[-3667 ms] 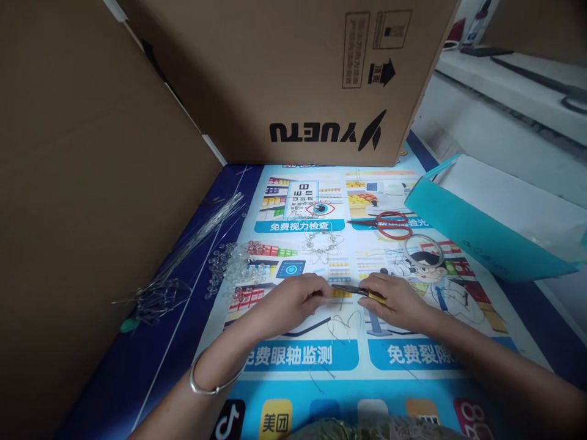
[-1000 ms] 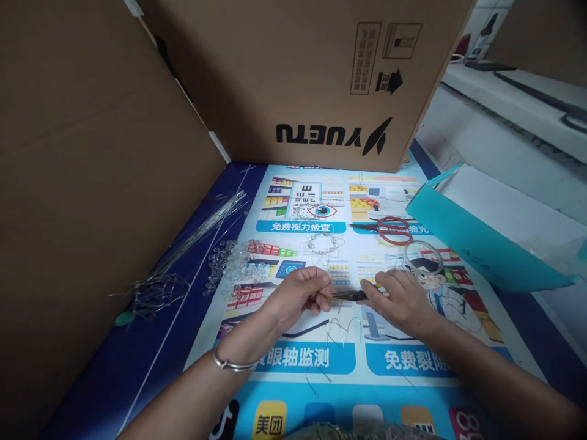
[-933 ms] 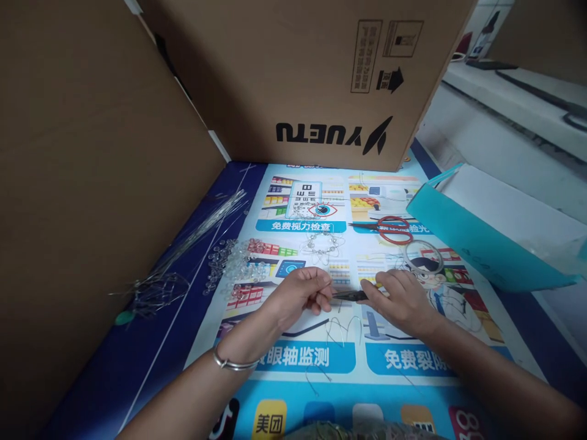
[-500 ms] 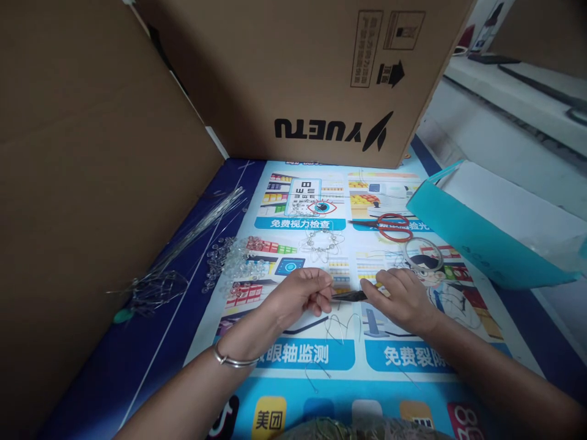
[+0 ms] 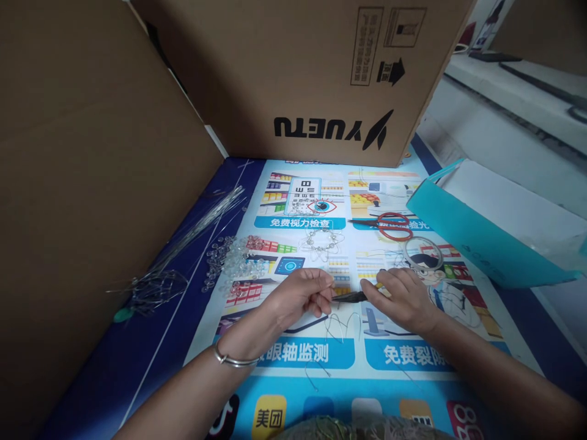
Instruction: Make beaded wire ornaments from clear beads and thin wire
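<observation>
Centre of frame: right hand (image 5: 406, 298) clamped on pliers (image 5: 352, 297), left hand (image 5: 300, 294) pinching thin wire (image 5: 342, 322) at pliers' tip. Clear beads (image 5: 236, 264) left, red scissors (image 5: 389, 225) above, on printed surface (image 5: 316, 366).

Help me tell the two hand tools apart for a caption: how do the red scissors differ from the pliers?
The red scissors lie untouched on the printed mat; the pliers are gripped in the right hand, nose toward the left hand. The scissors have red loop handles; the pliers show a dark nose and a yellow handle. Both point left.
</observation>
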Tool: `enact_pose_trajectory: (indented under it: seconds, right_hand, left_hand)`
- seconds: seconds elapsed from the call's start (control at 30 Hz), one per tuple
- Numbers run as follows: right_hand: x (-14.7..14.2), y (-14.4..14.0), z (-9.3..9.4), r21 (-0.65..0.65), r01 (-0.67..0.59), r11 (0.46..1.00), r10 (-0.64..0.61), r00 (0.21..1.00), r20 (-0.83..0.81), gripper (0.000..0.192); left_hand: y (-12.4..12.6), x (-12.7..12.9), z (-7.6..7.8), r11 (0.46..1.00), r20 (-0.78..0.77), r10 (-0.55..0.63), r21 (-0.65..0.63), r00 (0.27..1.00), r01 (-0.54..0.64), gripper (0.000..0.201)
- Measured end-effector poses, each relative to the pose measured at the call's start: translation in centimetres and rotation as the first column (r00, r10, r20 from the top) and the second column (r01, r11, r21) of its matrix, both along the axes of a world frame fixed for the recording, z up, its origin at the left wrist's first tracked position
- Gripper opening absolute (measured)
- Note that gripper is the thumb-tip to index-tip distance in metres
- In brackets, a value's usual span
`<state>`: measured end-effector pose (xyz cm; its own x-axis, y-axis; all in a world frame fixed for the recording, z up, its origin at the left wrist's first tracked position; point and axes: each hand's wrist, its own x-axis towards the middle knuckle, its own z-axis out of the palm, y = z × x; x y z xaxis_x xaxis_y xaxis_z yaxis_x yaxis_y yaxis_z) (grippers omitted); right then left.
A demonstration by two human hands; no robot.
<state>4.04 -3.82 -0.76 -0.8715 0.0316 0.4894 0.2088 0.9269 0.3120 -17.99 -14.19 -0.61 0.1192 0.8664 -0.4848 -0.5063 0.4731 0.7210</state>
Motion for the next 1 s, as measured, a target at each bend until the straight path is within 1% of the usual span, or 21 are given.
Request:
enact_pose_trajectory:
  seconds: [0.17, 0.3, 0.57, 0.7, 1.0]
  right_hand:
    - [0.0, 0.1, -0.1, 0.001, 0.001, 1.0, -0.001, 1.0, 0.002, 0.03]
    - [-0.1, 0.0, -0.1, -0.005, -0.001, 1.0, 0.001, 1.0, -0.012, 0.029]
    - [-0.3, -0.3, -0.3, -0.05, 0.021, 0.999, -0.021, 1.0, 0.01, 0.02]
    - [-0.3, -0.4, -0.5, -0.107, 0.033, 0.994, -0.03, 0.999, 0.033, 0.015]
    - [-0.5, -0.5, -0.4, -0.273, 0.105, 0.956, -0.058, 0.983, 0.176, 0.02]
  left_hand:
    - [-0.1, -0.1, -0.2, 1.0, -0.007, -0.01, 0.021, 1.0, 0.01, 0.021]
    - [0.0, 0.0, 0.0, 0.999, -0.033, -0.008, 0.036, 0.999, 0.009, 0.021]
    - [-0.2, 0.2, 0.4, 0.994, -0.173, 0.027, 0.109, 0.985, -0.008, 0.023]
    - [-0.2, 0.3, 0.6, 0.988, -0.245, 0.038, 0.154, 0.969, 0.001, 0.023]
    - [-0.3, 0.4, 1.3, 0.972, -0.403, 0.051, 0.231, 0.914, 0.048, 0.021]
